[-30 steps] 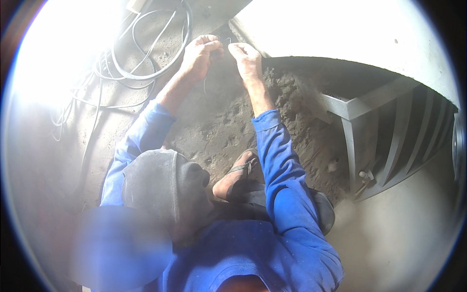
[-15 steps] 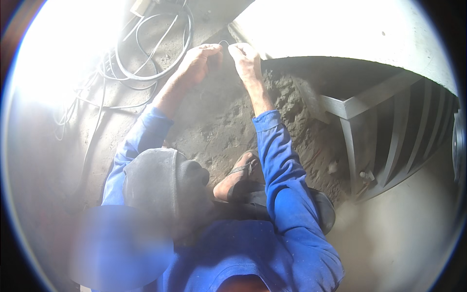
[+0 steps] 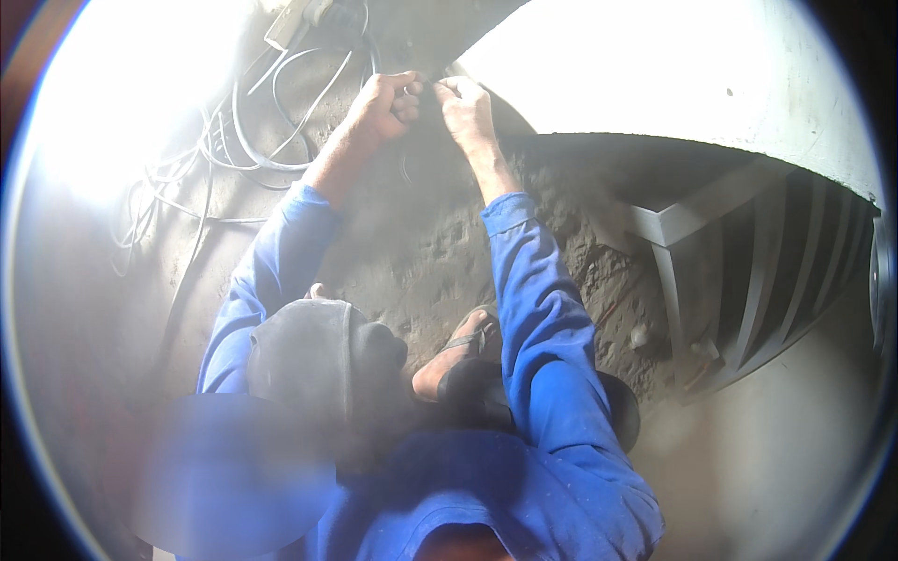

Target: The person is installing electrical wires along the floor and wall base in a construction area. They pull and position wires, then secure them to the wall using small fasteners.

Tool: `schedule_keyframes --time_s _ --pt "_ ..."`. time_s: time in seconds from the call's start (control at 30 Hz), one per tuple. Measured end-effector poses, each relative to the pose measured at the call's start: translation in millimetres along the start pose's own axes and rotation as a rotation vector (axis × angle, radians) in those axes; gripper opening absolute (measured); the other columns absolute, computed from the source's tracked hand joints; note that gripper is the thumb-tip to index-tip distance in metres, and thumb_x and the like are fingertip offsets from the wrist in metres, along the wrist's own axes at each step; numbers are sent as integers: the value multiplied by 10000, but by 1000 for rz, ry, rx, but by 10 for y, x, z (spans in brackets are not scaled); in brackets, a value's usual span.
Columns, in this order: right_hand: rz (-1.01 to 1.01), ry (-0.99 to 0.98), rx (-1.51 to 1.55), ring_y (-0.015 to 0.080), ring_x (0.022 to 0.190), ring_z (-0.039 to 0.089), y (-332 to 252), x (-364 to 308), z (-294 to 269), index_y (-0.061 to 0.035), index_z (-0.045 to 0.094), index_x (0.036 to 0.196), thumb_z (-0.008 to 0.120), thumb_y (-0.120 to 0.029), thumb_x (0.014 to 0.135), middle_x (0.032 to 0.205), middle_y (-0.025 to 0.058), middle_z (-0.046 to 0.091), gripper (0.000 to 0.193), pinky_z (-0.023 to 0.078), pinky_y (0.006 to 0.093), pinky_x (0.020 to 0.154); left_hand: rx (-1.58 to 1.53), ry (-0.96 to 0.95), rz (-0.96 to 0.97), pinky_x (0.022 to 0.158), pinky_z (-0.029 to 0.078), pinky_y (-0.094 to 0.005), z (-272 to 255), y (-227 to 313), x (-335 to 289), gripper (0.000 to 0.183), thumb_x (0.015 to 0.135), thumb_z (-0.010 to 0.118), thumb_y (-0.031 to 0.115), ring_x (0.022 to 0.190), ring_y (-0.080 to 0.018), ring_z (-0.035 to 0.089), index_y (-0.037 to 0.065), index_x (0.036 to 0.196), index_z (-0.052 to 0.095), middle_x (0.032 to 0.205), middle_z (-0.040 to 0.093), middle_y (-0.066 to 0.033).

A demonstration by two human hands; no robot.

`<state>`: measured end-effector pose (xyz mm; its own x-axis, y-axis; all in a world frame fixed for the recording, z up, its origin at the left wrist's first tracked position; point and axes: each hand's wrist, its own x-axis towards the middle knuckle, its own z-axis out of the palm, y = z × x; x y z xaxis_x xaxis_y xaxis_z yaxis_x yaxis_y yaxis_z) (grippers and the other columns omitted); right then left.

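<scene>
Since the earlier frame, the small arc of thin wire (image 3: 405, 169) between the fingertips has dropped from sight, and a loose, curved length of it now shows below the left hand (image 3: 387, 105). That wire is hair-fine, pale and bent in a shallow curve, hanging over the floor (image 3: 398, 262). Thumb and forefinger of the left hand are pinched on it, the other fingers curled loosely; the right hand (image 3: 465, 110) is closed at the fingertips just beside, apparently on the same wire, though the stretch between is too fine to trace. Thicker, smooth cables (image 3: 281, 165) lie in rounded loops to the left. The floor is grey-brown, rough and lumpy. To the right stand a smooth, glaring white panel (image 3: 683, 79) with a curved-looking edge and a slatted grey frame (image 3: 663, 225), seemingly metal. Creased blue cloth sleeves (image 3: 552, 313) cover both forearms.
</scene>
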<state>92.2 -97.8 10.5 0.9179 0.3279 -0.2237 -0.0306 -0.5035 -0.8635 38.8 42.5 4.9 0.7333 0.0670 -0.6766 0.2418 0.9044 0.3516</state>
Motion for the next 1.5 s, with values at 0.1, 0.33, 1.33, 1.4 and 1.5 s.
schedule_keyframes --time_s 0.1,0.33,1.33,1.4,1.5 --pt "2 -4 -12 141 772 597 -12 72 8 2 689 960 651 -223 883 831 81 668 241 482 308 701 -25 6 -26 460 298 -226 48 47 -20 106 916 539 55 531 -75 376 -21 983 568 751 540 -29" --pt "-18 -62 77 143 779 604 65 -54 -7 -3 677 995 648 -221 887 864 85 670 245 485 305 704 -60 -31 -19 419 253 -225 35 57 -47 82 906 540 40 476 -65 334 -19 958 562 663 485 26" --pt "30 -72 139 104 818 579 145 -131 -93 -5 684 973 654 -230 898 864 32 653 240 474 270 745 560 -35 268 592 459 -260 -76 -188 -36 322 765 716 42 659 -116 553 -7 1062 603 808 598 -51" --pt "37 -75 143 105 815 575 142 -131 -91 -10 687 971 659 -231 895 856 27 651 236 470 272 736 554 -41 250 596 460 -261 -89 -193 -32 325 763 717 38 659 -118 551 -6 1063 601 815 600 -52" --pt "48 -89 129 98 779 555 129 -136 -97 -8 685 960 663 -227 890 825 14 631 230 455 267 700 439 -43 185 599 455 -258 -97 -187 -30 325 759 719 34 668 -122 552 -3 1060 604 824 602 -55"
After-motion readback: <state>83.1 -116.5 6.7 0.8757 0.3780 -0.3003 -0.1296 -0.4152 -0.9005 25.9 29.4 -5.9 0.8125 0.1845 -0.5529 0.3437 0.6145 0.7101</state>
